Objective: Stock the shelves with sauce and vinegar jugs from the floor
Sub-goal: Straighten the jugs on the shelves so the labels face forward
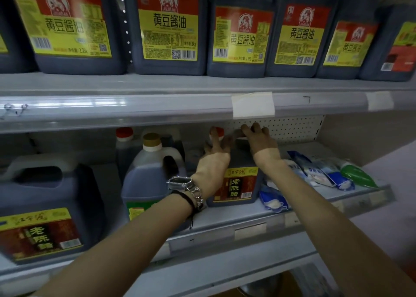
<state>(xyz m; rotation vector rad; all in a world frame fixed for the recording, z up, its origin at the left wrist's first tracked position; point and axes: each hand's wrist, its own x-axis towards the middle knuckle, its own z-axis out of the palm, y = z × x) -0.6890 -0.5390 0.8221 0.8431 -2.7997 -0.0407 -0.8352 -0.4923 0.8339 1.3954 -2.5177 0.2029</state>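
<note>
While the right hand (262,139) grips the vinegar jug (236,184) at its top, the left hand (213,156) rests spread fingers beside the red cap (220,131). Jug upright on lower shelf (225,220); bags (315,173) at 3 o'clock, green-labelled jug (148,175) at 9 o'clock.

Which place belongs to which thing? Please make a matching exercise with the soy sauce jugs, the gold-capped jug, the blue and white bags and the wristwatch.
1 soy sauce jugs
2 gold-capped jug
3 blue and white bags
4 wristwatch

a right part of the lower shelf
b left wrist
c upper shelf
d just left of the vinegar jug under the left hand and right hand

Pairs: 1-c, 2-d, 3-a, 4-b
</note>
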